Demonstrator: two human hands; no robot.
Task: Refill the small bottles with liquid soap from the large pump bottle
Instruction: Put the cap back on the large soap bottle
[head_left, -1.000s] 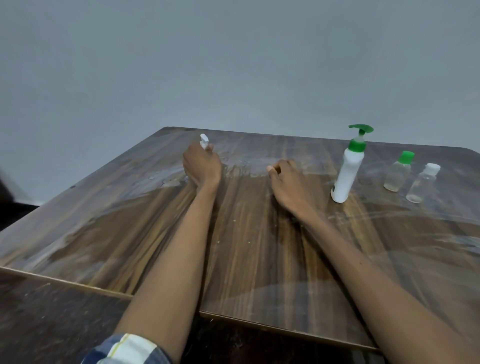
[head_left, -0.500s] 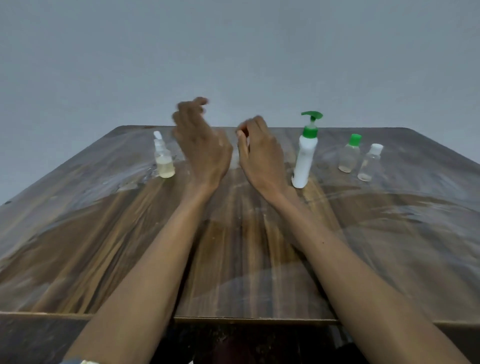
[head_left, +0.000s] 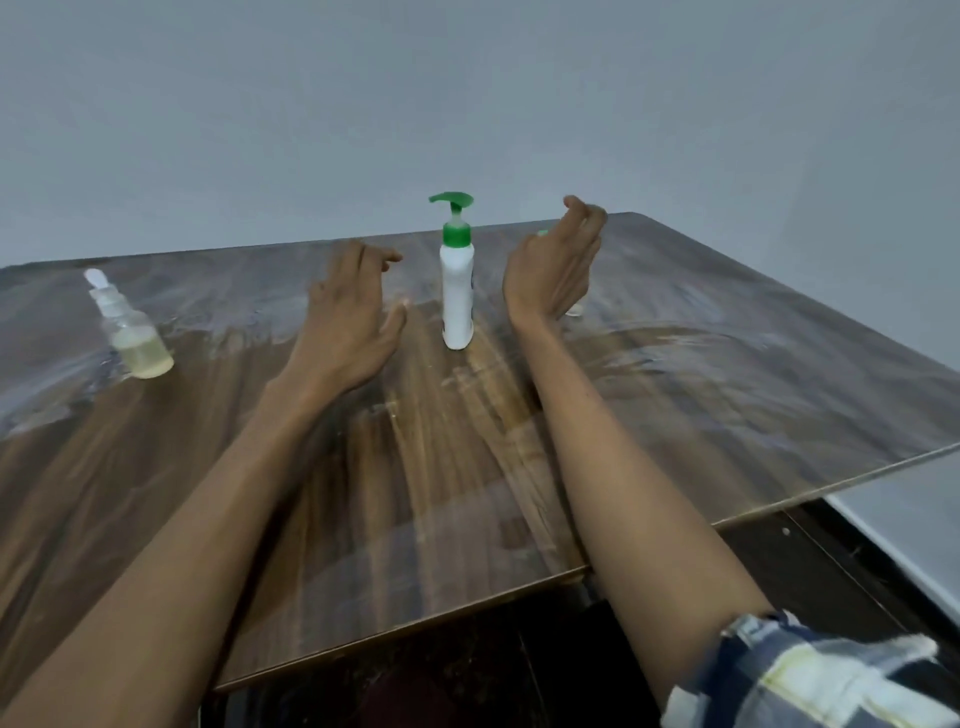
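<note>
Since half a second ago both hands have parted: they were close together at mid-frame, and now the large pump bottle (head_left: 457, 291) stands between them, while the small filled bottle (head_left: 130, 332) has slid toward the left edge of the frame.

Nearest, at the lower right corner, a checked cloth sleeve (head_left: 810, 670) in blue, white and pale yellow is bunched at the elbow. Two bare forearms run up from the bottom edge across the wooden table (head_left: 415, 493), a flat slab with streaky brown grain, a thin pale edge and cloudy whitish smears over its far half.

At centre, the left hand (head_left: 348, 317) lies low over the wood, palm down, fingers loosely spread, empty. Right of centre, the right hand (head_left: 550, 265) is raised, fingers curled into a loose cup, gripping nothing that shows. A sliver of clear plastic and a speck of green peek out behind it; what they belong to cannot be told.

The pump bottle is a slim, smooth white cylinder with a green collar and curved green spout, upright. At left, the small bottle is clear with rounded shoulders, a white nozzle, and pale yellow liquid in its lower part. Beyond, a plain grey wall (head_left: 467, 104).
</note>
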